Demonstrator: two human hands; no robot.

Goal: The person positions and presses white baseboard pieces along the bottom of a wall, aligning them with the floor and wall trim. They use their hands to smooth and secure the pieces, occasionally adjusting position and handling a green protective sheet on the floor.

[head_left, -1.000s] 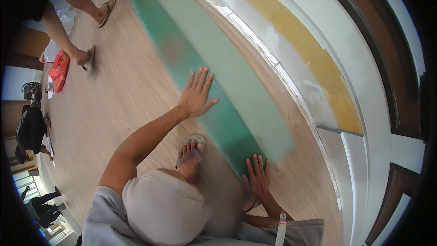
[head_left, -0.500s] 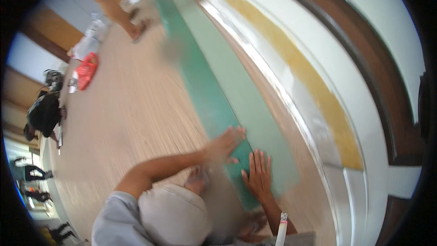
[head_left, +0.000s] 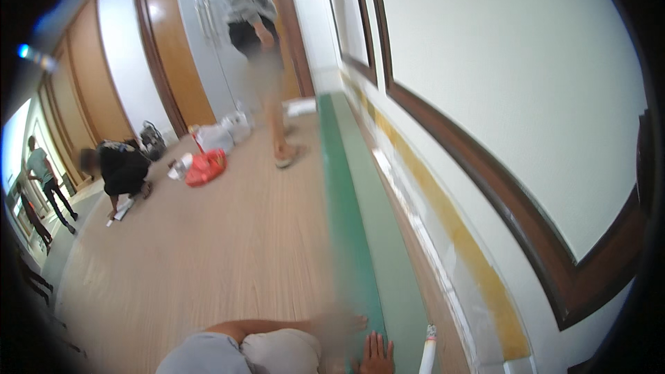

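A long two-tone green strip lies on the wood-look floor beside the right wall, with a darker green band (head_left: 346, 201) and a paler green band (head_left: 374, 235). Low in the picture, my right hand (head_left: 376, 358) rests flat on the strip, its fingers stretched out and holding nothing. My left hand (head_left: 357, 323) reaches across from the left onto the darker band; a blur covers most of it, though its fingertips show extended. A lit cigarette (head_left: 427, 353) juts up from the lower edge, right of my hands, held by neither.
A person (head_left: 253, 34) stands near the strip's far end, before grey double doors (head_left: 197, 34). Another person (head_left: 123, 170) crouches at the left. Between them lie a red plastic bag (head_left: 206, 167) and white bags (head_left: 216, 138). A yellow-brown band (head_left: 443, 211) runs along the wall's foot.
My view has tilted up toward the far end of the room, so my hands now sit lower in the picture. Both still lie on the green strip.
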